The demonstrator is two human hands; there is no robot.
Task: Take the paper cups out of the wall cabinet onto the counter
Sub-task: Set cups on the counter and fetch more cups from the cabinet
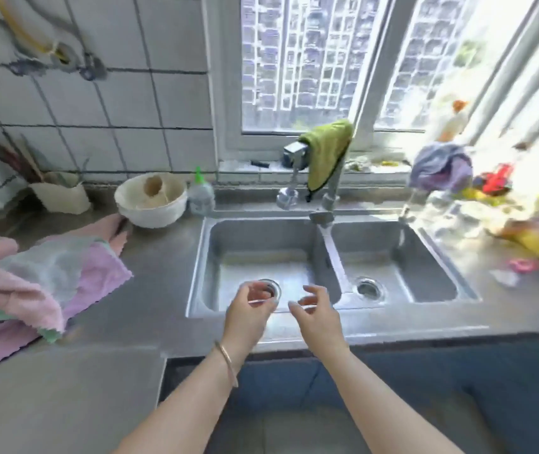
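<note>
Paper cups: none are being shown in this view, and neither is the wall cabinet. Left hand (248, 309) is being held over the front edge of the sink (202, 257), fingers curled loosely, nothing pinched; a bangle (227, 363) is being worn on that wrist. Right hand (318, 314) is being held just beside it, apart, fingers half spread, nothing gripped. Behind the hands, a faucet (327, 194) is being draped with a green cloth (327, 149). Left on the counter (160, 267), pink and grey cloths (45, 276) are lying piled; a white bowl (151, 201) is sitting near the wall.
</note>
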